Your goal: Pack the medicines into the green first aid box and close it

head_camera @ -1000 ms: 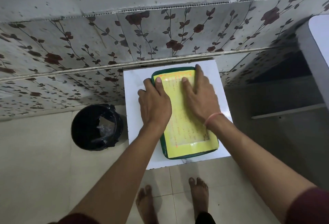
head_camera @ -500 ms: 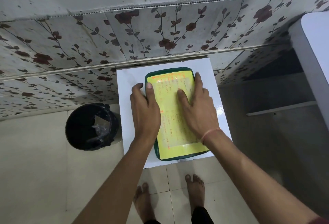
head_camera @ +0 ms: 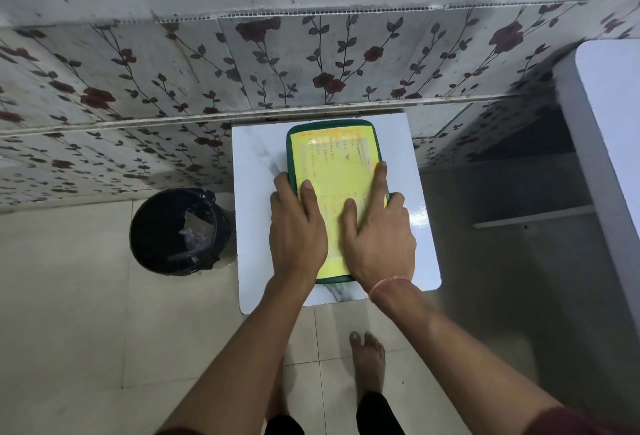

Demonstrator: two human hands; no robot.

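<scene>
Hiding green first aid box (head_camera: 294, 144) near end: left hand (head_camera: 297, 234), right hand (head_camera: 379, 237).

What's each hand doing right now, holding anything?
Left hand: open, flat on the green first aid box lid, fingers over its left edge; grasping nothing.
Right hand: open, pressing flat on the lid's yellow label; grasping nothing.

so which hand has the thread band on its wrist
The right hand: a pinkish band circles its wrist, while the left hand has a bare wrist. Both lie on the green box.
</scene>
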